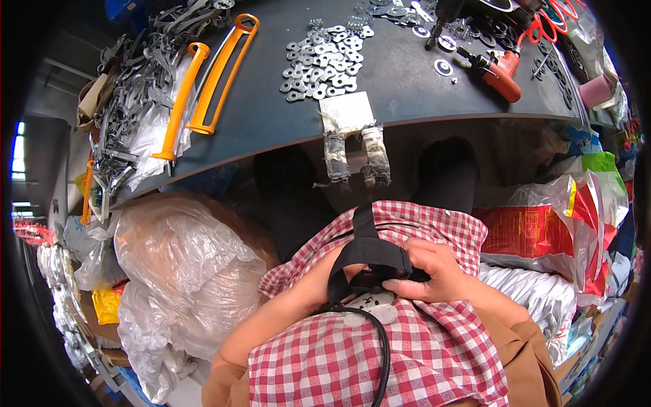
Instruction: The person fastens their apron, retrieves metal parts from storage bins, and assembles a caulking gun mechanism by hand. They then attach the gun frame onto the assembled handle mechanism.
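Observation:
A black webbing strap (366, 252) loops up in front of my checked apron, with a dark buckle-like part partly hidden at its end. My right hand (434, 271) is closed on the strap's right end, thumb below and fingers bent above. Behind the loop, my left hand (327, 277) reaches in from the left; the strap covers most of its fingers, so their grip does not show. A black cord (381, 346) runs down from the strap over the red-and-white checked apron (339, 370).
Ahead stands a dark workbench (258, 129). On it lie flat metal links (325, 61), orange frames (224, 74), a heap of metal parts (135, 88) and a red power tool (502, 76). A taped fixture (347, 114) juts over its edge. Plastic bags (190, 251) crowd my left, sacks (529, 230) my right.

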Tool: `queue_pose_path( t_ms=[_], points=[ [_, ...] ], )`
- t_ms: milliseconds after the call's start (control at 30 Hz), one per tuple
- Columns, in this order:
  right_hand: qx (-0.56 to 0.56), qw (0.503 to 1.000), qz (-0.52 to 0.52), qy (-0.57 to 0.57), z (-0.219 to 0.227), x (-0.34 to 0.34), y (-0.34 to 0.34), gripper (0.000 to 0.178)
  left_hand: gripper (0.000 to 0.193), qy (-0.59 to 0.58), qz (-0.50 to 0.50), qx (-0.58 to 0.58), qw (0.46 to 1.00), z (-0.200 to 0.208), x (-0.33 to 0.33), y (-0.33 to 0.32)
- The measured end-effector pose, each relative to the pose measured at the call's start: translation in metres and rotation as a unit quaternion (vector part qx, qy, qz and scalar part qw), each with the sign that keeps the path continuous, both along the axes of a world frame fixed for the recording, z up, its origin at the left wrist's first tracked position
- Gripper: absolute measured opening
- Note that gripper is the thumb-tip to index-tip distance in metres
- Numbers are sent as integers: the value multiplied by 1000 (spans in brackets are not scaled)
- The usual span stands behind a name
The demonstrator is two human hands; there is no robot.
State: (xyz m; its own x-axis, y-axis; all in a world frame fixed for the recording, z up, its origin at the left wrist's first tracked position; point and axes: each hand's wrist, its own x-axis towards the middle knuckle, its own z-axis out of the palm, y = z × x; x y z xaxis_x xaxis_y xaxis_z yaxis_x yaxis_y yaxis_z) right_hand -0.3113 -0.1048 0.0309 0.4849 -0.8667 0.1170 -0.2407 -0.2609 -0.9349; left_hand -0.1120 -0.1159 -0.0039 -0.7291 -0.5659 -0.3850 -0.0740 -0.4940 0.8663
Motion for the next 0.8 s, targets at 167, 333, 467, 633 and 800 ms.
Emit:
queue_pose_path(
  t_ms=[167,333,467,633,800],
  points=[
    [14,1000,-2,-6,-10,4,5,23,30,-5,101,198,975,30,-9,-4],
    [9,1000,-12,-9,-16,7,3,28,32,-26,115,91,989,22,-12,7],
    [4,999,-26,-38,-19,10,6,27,34,-24,156,83,984,19,-17,11],
    [-4,998,-33,-50,-24,13,11,27,35,29,212,43,976,12,-24,19],
    [287,936,-111,-169,-35,-2,6,21,34,-13,200,216,956,7,-4,1]
  ],
)
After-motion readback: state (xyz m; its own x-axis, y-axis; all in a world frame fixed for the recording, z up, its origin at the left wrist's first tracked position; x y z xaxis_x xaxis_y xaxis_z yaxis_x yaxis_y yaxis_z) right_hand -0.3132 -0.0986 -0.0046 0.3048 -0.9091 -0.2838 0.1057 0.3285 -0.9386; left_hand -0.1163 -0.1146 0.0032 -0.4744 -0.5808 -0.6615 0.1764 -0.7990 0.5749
